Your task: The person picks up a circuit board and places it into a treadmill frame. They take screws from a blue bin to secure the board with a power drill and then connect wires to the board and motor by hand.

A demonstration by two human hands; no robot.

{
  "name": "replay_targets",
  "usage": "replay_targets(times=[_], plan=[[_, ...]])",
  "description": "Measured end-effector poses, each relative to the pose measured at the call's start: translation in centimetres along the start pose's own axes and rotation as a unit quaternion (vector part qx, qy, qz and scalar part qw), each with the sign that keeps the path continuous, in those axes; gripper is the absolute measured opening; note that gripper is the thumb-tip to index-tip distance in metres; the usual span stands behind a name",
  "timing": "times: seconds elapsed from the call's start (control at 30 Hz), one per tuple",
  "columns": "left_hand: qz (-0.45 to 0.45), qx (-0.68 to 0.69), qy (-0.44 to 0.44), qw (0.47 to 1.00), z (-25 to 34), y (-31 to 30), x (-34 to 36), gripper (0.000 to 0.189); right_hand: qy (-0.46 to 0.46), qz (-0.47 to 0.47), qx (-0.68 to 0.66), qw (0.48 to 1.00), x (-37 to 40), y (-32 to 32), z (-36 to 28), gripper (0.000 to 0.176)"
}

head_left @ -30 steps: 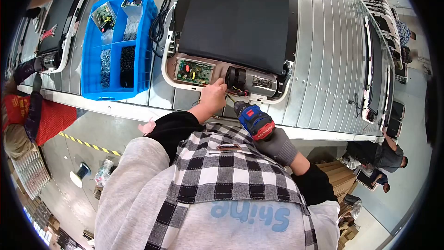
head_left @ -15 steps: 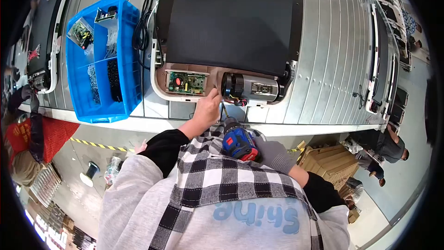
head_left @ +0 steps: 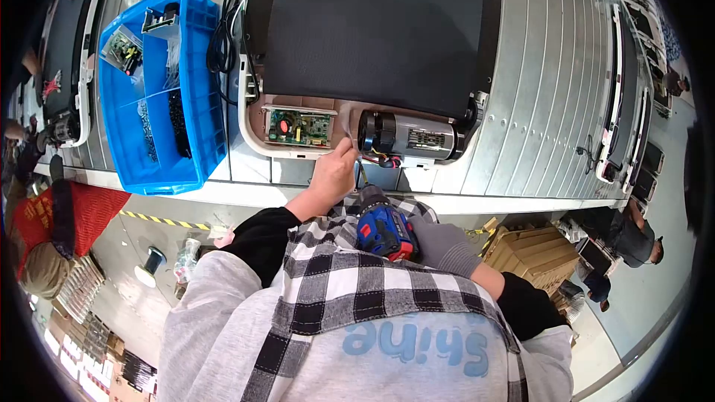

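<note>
My right hand (head_left: 445, 246), in a grey glove, is wrapped round a blue and black cordless drill (head_left: 386, 231). Its bit points away from me toward the near edge of a treadmill frame (head_left: 253, 138). My bare left hand (head_left: 333, 176) is closed in a pinch beside the bit tip; what the fingers hold is hidden. Just beyond the fingertips a pale thin strip shows, too blurred to name. Left of that hand, a green circuit board (head_left: 299, 128) sits in the frame. A silver and black motor (head_left: 413, 136) lies on the right, wires at its near side.
A blue divided bin (head_left: 201, 97) holds circuit boards, screws and clear plastic pieces. A coiled black cable (head_left: 221, 56) lies beside it. The black treadmill belt (head_left: 372, 26) stretches away from me. Cardboard boxes (head_left: 532, 257) stand below right; other people work at both sides.
The view has shifted slightly, so the bin and treadmill appear a little displaced. Both hands and the drill keep nearly the same position, the left still pinched by the bit.
</note>
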State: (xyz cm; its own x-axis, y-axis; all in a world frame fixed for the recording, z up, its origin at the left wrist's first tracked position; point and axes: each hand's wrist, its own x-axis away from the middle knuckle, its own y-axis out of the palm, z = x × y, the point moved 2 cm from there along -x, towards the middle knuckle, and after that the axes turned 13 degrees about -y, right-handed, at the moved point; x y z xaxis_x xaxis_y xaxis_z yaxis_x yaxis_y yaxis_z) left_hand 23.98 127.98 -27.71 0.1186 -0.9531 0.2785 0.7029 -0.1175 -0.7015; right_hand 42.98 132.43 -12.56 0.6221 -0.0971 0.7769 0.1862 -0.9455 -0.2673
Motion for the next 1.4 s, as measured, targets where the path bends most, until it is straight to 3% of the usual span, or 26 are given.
replay_targets(times=[0.8, 1.03, 1.1, 1.13, 1.23, 1.3, 1.33, 1.4], plan=[[0.058, 0.016, 0.025, 0.998, -0.8, 0.5, 0.2, 0.011, 0.046, -0.004, 0.061, 0.997, -0.8, -0.1, -1.6, 0.062], [0.067, -0.019, 0.011, 0.998, -1.8, 1.1, 0.7, 0.012, -0.022, 0.120, 0.017, 0.992, 1.5, -1.2, -2.7, 0.049], [0.093, 0.032, -0.012, 0.995, -0.7, -1.1, 2.4, 0.016, -0.069, 0.207, -0.027, 0.976, 4.1, -0.5, -2.3, 0.046], [0.077, 0.006, -0.065, 0.995, -0.9, -2.1, 3.6, 0.022, -0.082, 0.190, -0.046, 0.977, 5.8, -0.4, -1.6, 0.045], [0.099, -0.111, -0.068, 0.986, -5.5, -4.5, 7.0, 0.025, -0.274, 0.327, 0.061, 0.902, 8.3, 1.2, 0.9, 0.036], [0.151, -0.220, -0.108, 0.958, -7.3, -6.6, 8.0, 0.025, -0.282, 0.375, 0.015, 0.883, 8.5, 1.8, 1.5, 0.034], [0.138, -0.220, -0.170, 0.950, -7.5, -7.1, 8.4, 0.030, -0.279, 0.384, -0.017, 0.880, 8.2, 2.3, 2.0, 0.033], [0.202, -0.258, -0.160, 0.931, -9.5, -6.5, 8.9, 0.043, -0.269, 0.371, -0.104, 0.883, 6.2, 4.0, 3.0, 0.031]])
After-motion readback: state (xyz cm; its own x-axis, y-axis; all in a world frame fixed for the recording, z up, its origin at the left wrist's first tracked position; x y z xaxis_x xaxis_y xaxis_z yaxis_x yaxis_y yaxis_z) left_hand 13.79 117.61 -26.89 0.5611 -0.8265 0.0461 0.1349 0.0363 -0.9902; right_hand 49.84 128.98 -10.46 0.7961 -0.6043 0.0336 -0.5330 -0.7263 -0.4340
